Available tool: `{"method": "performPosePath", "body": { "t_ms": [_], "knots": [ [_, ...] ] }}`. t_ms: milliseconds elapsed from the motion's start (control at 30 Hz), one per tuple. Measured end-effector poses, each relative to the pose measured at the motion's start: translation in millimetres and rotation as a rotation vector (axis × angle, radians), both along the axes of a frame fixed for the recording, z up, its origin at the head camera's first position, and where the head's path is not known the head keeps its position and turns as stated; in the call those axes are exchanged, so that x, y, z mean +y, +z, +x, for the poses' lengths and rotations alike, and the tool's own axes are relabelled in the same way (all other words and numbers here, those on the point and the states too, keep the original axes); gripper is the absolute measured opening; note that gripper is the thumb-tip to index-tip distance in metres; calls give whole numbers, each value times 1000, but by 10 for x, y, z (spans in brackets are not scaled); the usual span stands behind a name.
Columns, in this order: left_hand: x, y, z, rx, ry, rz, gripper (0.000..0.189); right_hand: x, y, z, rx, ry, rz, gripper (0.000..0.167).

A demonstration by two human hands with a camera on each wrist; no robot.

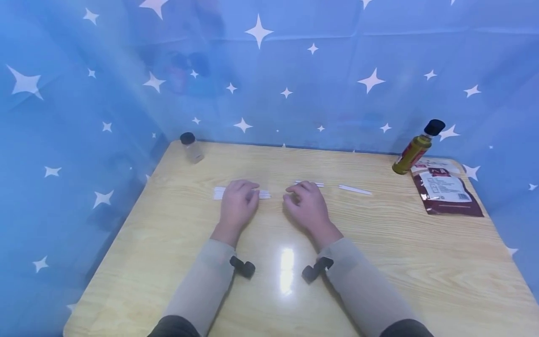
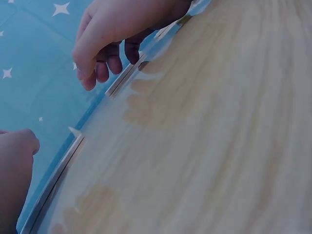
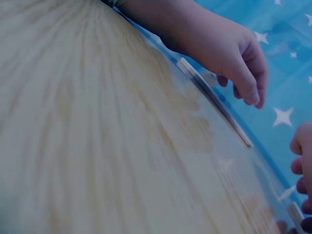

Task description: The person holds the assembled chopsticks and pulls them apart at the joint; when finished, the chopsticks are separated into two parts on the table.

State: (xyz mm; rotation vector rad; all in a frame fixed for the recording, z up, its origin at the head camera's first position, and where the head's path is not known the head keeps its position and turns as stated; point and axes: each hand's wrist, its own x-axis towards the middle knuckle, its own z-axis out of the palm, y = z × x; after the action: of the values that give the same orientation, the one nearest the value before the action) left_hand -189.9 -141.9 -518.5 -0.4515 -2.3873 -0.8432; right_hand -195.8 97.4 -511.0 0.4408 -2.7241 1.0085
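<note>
Several thin white flat sticks (image 1: pixel 218 192) lie side by side on the table, partly hidden behind my left hand (image 1: pixel 239 203). That hand has loosely bent fingers and holds nothing. To its right, my right hand (image 1: pixel 306 206) also hangs loosely curled and empty, just in front of a smaller group of white sticks (image 1: pixel 317 184). A separate white stick (image 1: pixel 355 190) lies farther right, slightly slanted. In the left wrist view, the right hand (image 2: pixel 117 39) hovers near its sticks (image 2: pixel 125 77). In the right wrist view, the left hand (image 3: pixel 219 53) is beside its row of sticks (image 3: pixel 214 100).
At the back left corner of the wooden table (image 1: pixel 147 262) stands a clear jar (image 1: pixel 193 150) with a black lid. A bottle (image 1: pixel 414 152) of yellowish liquid with a black cap and a maroon packet (image 1: pixel 448 189) are at the back right. A blue starry curtain (image 1: pixel 286 112) surrounds the table.
</note>
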Motion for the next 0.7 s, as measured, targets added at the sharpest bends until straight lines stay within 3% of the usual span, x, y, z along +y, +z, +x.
{"method": "performPosePath", "body": {
  "t_ms": [533,700],
  "knots": [
    [-457,-52,52,-38,84,2,12,-454,-29,-66,14,36,-23,24],
    [-518,-79,33,-135,177,-9,13,-545,-57,-98,65,49,-42,19]
  ]
}}
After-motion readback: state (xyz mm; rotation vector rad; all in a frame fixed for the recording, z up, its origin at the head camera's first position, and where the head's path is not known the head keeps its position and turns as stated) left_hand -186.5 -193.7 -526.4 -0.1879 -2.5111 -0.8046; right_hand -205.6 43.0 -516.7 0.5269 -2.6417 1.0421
